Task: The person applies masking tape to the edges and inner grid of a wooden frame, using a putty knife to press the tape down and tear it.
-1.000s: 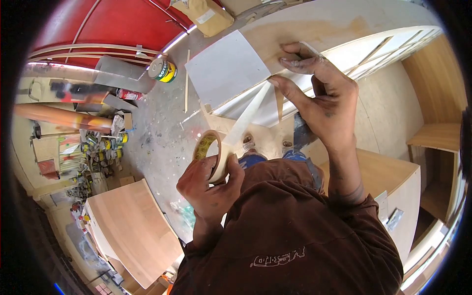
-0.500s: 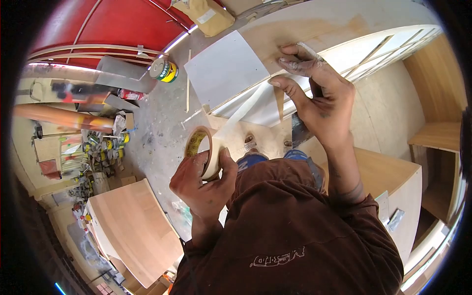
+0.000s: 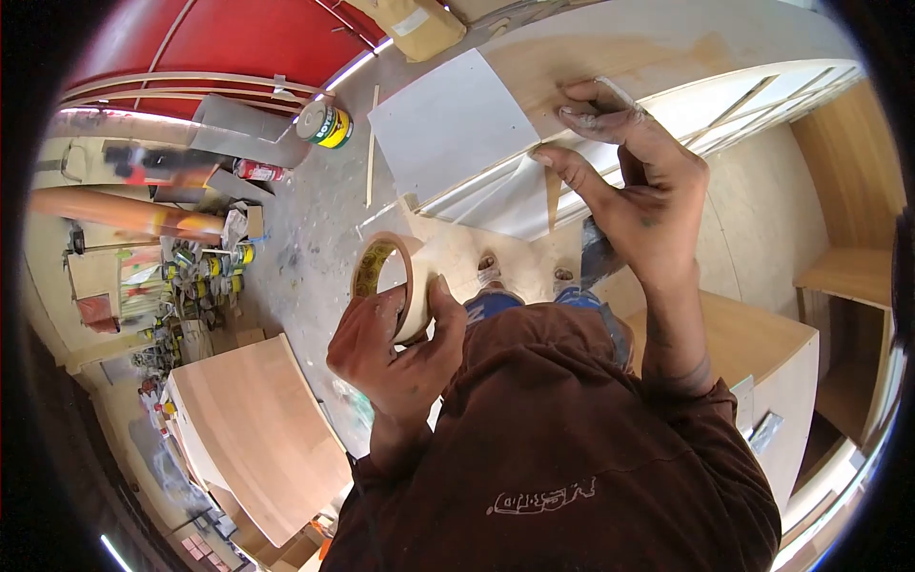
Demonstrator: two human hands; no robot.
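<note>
A roll of masking tape (image 3: 416, 291) is held upright in my left hand (image 3: 396, 348), the fingers through its core and the thumb along its outer face. My right hand (image 3: 648, 181) is raised ahead of my chest, fingers curled and set apart from the thumb. Its thumb tip overlaps the near corner of a white-faced panel (image 3: 453, 119) in this view. The fingertips look whitened, with pale dust or paint on them. Between the two hands a pale tape strip shows only faintly against the white surface beyond.
Wooden cabinets (image 3: 729, 329) stand at my right, another wooden unit (image 3: 257, 429) at lower left. A paint can (image 3: 324, 124) sits on the grey floor (image 3: 300, 257) beside a thin wooden strip (image 3: 372, 148). Several cans (image 3: 205, 272) crowd the left side.
The tape strip, plain between roll and right thumb before, is now hard to see. My right hand has shifted slightly right in the view; the left keeps hold of the roll.
</note>
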